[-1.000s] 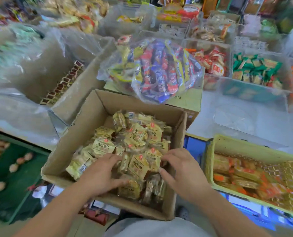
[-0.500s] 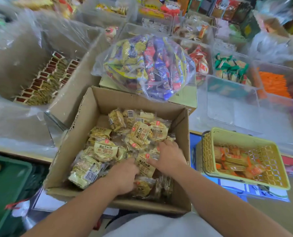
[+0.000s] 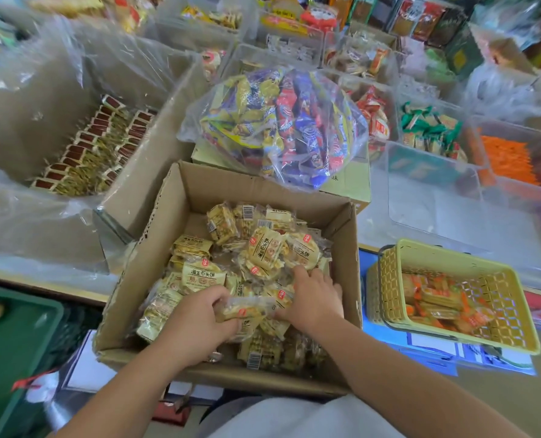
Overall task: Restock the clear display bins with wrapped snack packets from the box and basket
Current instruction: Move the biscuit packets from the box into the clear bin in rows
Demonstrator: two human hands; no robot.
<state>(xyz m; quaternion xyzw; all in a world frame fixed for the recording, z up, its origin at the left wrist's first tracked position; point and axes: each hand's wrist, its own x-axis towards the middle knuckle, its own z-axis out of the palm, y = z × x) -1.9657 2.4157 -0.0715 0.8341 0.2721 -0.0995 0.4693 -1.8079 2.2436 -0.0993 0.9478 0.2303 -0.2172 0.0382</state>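
Two bare hands work inside an open brown cardboard box (image 3: 180, 197) holding pale yellow wrapped snack packets (image 3: 263, 251). Left hand (image 3: 196, 324) and right hand (image 3: 313, 298) curl their fingers around one packet (image 3: 247, 309) held between them above the heap. Just right of the box, a yellow plastic lattice basket (image 3: 389, 279) contains orange wrapped packets (image 3: 436, 298). Beyond the basket stands a clear plastic display bin (image 3: 420, 197). Behind the box, a transparent bag (image 3: 278, 128) holds blue, red and yellow wrappers.
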